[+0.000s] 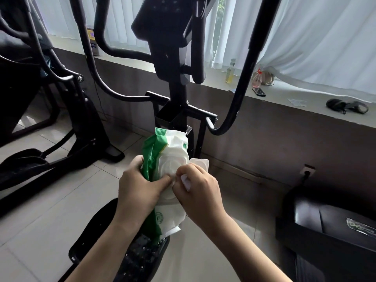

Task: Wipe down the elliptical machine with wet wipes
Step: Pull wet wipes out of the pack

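Daylight pours through the white curtains (305,37) from ten to two o'clock, bright enough to wash out their folds. The elliptical machine (173,58) at twelve o'clock is backlit against them, almost a silhouette, its surface detail lost in black. At the centre, the left hand (138,186), the right hand (201,192) and the wet wipes pack (175,147) are softly and evenly lit and in sharp focus. The tiled floor (50,200) at eight o'clock carries a pale sheen. The corner at four o'clock is dim. Wide-angle distortion tilts the windowsill (284,94) and bends the uprights near the edges.
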